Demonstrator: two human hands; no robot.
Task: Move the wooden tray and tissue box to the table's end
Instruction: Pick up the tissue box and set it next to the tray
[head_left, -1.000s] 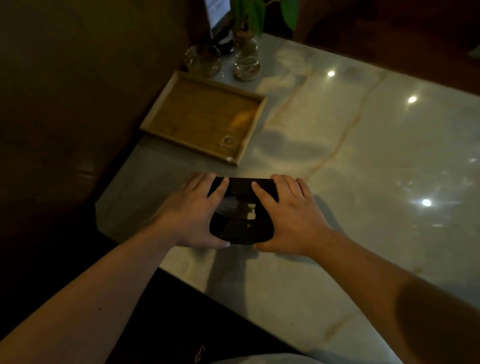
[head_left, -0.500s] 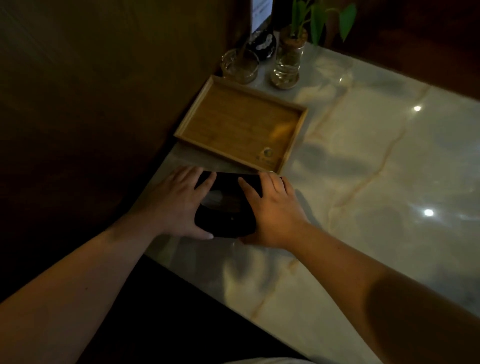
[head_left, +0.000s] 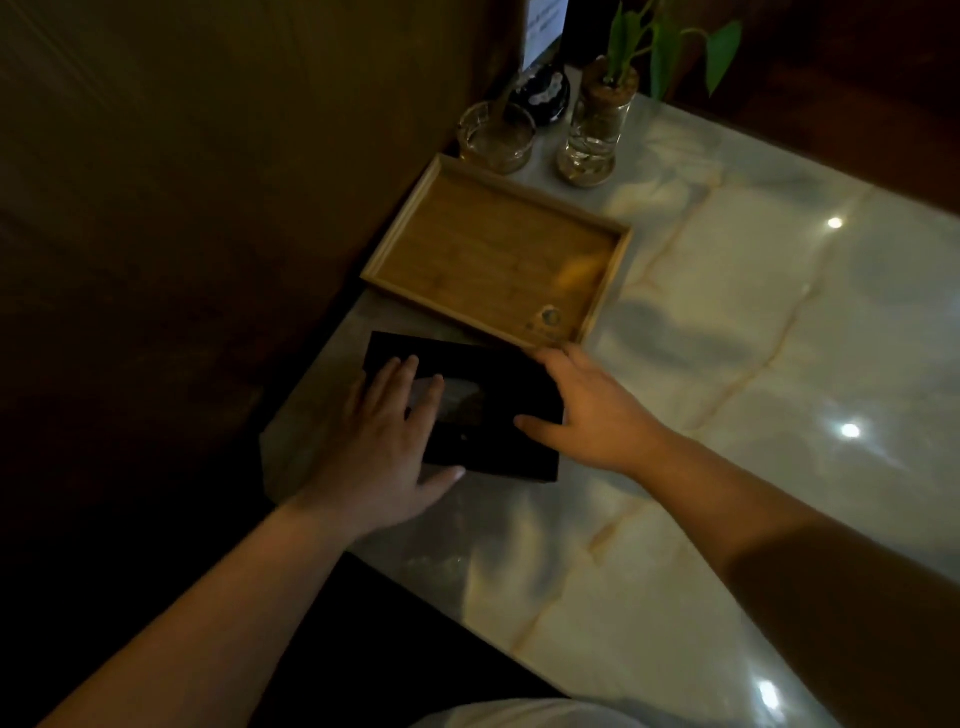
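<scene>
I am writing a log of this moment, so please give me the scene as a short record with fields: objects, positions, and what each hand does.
surface: marble table
wooden tray: empty, by the wall
tissue box: black, just in front of the tray
left hand: flat on the box's top, fingers spread
right hand: against the box's right side
behind tray: glass jar, plant bottle
grip: neither hand closed around the box

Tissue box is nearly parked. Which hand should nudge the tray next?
Probably the right hand: its fingertips already sit by the wooden tray near corner. The left hand lies flat on the tissue box.
</scene>
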